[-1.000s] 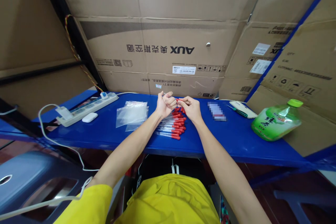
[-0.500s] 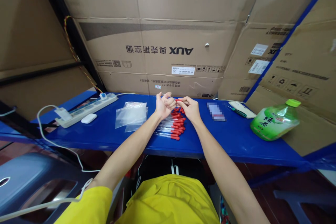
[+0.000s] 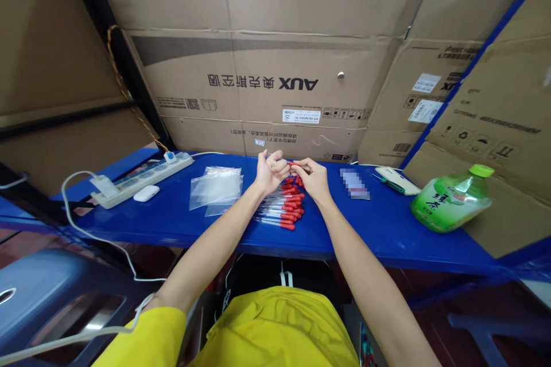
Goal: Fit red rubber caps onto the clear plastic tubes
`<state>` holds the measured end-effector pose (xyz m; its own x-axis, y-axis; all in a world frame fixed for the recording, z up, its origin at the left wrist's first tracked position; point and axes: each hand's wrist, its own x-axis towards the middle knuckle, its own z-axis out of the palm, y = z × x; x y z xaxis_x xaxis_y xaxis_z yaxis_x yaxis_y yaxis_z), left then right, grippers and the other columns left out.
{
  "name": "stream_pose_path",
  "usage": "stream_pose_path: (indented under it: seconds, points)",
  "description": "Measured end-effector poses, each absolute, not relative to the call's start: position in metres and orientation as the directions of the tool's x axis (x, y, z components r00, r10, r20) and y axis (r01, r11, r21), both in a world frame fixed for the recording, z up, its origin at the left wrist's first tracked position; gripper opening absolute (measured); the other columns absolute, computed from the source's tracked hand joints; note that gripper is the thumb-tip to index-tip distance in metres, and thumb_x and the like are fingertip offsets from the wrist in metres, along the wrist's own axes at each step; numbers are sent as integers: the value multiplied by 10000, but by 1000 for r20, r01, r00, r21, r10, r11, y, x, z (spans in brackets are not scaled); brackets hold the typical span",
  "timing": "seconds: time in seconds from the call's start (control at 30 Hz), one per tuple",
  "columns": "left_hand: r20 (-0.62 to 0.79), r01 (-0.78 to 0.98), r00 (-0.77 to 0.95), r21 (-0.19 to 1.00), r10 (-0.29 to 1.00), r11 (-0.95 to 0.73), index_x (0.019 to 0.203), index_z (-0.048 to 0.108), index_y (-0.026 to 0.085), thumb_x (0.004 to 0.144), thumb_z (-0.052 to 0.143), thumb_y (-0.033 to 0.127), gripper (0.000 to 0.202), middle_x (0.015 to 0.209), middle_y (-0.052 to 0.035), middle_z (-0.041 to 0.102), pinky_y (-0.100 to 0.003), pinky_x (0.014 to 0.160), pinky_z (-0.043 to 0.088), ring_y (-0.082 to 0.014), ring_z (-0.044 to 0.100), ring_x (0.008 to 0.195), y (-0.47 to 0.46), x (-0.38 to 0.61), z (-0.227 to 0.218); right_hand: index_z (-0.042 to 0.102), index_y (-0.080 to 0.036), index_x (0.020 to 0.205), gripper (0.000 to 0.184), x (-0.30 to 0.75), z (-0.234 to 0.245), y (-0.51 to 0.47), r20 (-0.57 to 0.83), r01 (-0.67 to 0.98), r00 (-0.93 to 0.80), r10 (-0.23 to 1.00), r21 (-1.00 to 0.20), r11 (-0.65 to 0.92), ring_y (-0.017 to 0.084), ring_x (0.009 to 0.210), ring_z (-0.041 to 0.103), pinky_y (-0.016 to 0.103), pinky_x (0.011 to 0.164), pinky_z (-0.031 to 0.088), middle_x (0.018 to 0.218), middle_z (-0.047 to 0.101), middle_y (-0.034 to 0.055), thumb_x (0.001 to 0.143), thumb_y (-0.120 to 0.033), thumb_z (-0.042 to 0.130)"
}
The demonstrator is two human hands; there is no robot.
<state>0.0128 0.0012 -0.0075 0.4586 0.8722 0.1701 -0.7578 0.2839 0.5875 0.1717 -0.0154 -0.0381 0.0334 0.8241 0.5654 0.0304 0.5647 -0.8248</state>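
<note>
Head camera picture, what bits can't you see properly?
Head view: the red-capped tube between the left hand and right hand is mostly hidden by curled fingers.
Head view: a flat item on the blue shelf is blurred out.
Head view: the box label print is too small to read.

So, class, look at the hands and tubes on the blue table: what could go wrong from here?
The left hand and right hand pinch one red-capped tube; a slip could drop it onto the pile of tubes below.
That pile lies loose near the front edge of the blue table and might roll off.
The green bottle lies on its side and could leak.
</note>
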Motion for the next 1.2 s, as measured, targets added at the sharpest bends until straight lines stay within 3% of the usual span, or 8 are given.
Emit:
stream_pose_path:
  seconds: [0.13,0.2,0.3,0.4,0.53,0.77,1.0,1.2]
  points:
    - [151,-636,441,748,885,190,776,510,203,1003,289,477,419,471,66,237,-213,419,192,-106,195,381,13,9,-7,726,-207,948,307,176,-35,-16,581,112,52,812,-811,574,245,816,760,361,787,610,903,795,69,817,-483,752]
    - [62,-496,304,863,951,102,788,548,193,991,325,430,384,478,65,272,-207,428,169,-95,184,377,20,5,-10,733,-207,948,297,179,-32,-17,589,210,44,807,-795,569,238,826,748,348,786,592,906,791,67,838,-482,725]
    - [100,-88,-173,989,980,-117,744,578,195,974,382,359,344,549,9,454,-217,504,270,-121,396,474,29,-3,-16,744,-212,934,276,184,-31,-18,587,324,0,810,-766,555,217,796,716,326,761,559,863,775,49,869,-473,681]
    - [298,417,-335,897,894,-143,765,656,218,928,490,324,256,774,-59,673,-273,648,366,-207,597,758,31,-16,-19,756,-229,912,230,187,-32,-18,564,397,-82,822,-738,545,195,749,658,316,733,520,819,747,25,872,-442,679]
    - [404,710,-171,683,899,-171,826,717,230,899,572,335,194,899,-88,743,-313,755,410,-254,646,876,33,-27,-22,771,-250,851,160,187,-35,-17,536,492,-249,807,-647,582,216,844,595,351,817,481,842,732,30,873,-389,695]
    - [374,744,401,400,836,-535,961,793,241,879,636,299,187,1052,-73,759,-305,939,463,-234,659,1028,48,-27,-43,773,-257,793,156,184,-41,-16,477,508,-427,768,-576,641,245,1007,570,405,984,411,923,745,43,864,-393,740]
    - [260,798,455,306,852,-520,1008,791,242,854,661,260,202,1021,-62,778,-289,822,481,-227,688,976,52,-26,-51,763,-239,780,416,190,-39,-10,564,590,-224,795,-571,571,221,823,596,352,822,446,818,732,52,1000,-493,518]
    - [251,810,457,278,853,-516,966,792,264,845,702,317,160,1015,-52,783,-295,819,470,-238,691,997,48,-24,-47,733,-248,706,537,202,-44,-1,626,634,-24,780,-594,496,240,825,635,361,861,452,797,736,65,1021,-541,411]
